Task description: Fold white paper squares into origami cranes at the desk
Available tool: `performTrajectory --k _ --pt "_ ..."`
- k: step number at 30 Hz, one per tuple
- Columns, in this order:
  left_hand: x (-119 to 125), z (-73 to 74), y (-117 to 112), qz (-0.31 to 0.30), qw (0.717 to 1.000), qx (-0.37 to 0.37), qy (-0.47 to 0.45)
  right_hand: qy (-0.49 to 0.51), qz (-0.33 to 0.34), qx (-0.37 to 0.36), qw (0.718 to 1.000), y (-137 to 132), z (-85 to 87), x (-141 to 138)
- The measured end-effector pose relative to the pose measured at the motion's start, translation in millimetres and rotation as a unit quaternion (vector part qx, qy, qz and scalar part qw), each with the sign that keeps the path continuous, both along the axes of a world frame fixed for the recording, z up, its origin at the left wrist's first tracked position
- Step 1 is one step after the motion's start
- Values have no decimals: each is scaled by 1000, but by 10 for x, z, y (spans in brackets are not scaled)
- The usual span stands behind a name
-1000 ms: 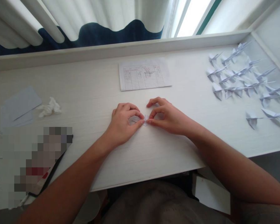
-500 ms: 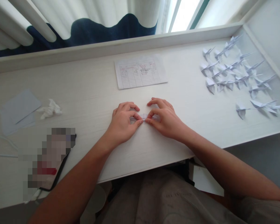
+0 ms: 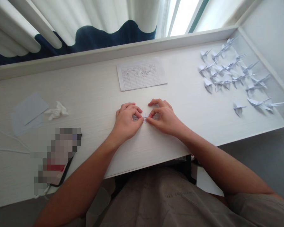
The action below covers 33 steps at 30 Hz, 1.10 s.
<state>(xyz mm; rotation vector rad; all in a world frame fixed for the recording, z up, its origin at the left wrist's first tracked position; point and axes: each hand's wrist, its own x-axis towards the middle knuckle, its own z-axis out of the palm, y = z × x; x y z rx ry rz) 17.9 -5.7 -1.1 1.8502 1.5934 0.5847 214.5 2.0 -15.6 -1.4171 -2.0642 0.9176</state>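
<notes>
Between my two hands a small piece of folded white paper lies on the desk, largely covered by my fingers. With thumb and index finger, my left hand pinches its left part; the other fingers curl above. From the other side my right hand pinches the paper in the same way, its thumb tip close to the left one. Beyond the hands a printed sheet with a table and handwriting lies flat. Several folded paper cranes stand in rows at the right.
On the left lie plain paper sheets, a crumpled tissue and a phone with a blurred screen and a cable. A raised ledge borders the white desk at the back, with curtains behind it.
The camera view has shifted slightly. Both hands stay at the paper, still pinching it, with the fingertips only slightly moved.
</notes>
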Motion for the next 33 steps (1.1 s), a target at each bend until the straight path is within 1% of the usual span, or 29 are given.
performTrajectory --k 2,6,9,12,17,19,21,24,26,27,29,31,33 --pt "-1 0 3 2 1000 -1 1 0 -3 3 1000 -2 -17 -11" --pt "-28 -5 1 -14 1000 -2 -4 23 -19 21 999 -11 -53 -13" --pt "-45 -11 -6 -19 1000 6 -3 36 -37 20 998 -6 -53 -20" --pt "-53 -8 -6 -30 999 11 4 30 -58 -1 998 19 -13 -58" --pt "-66 -5 4 -49 999 16 12 -26 -84 -34 996 90 92 -140" --pt "-77 -10 2 -53 998 27 12 -44 -68 -35 996 117 114 -127" --pt "-92 -12 -2 -54 997 47 22 -55 -26 -19 998 130 107 -67" --pt "-102 -8 0 -41 990 112 79 -48 57 37 997 93 51 91" --pt "-94 1 6 -45 980 147 124 -48 93 79 991 21 10 200" --pt "-87 9 6 -51 976 157 140 -54 101 99 988 -24 -2 245" --pt "-75 35 -7 -57 972 167 154 -76 96 141 983 -116 -6 303" --pt "-81 73 -53 -47 972 173 151 -86 100 175 976 -180 12 323" --pt "-108 111 -132 -31 975 168 142 -91 131 202 966 -191 34 319"
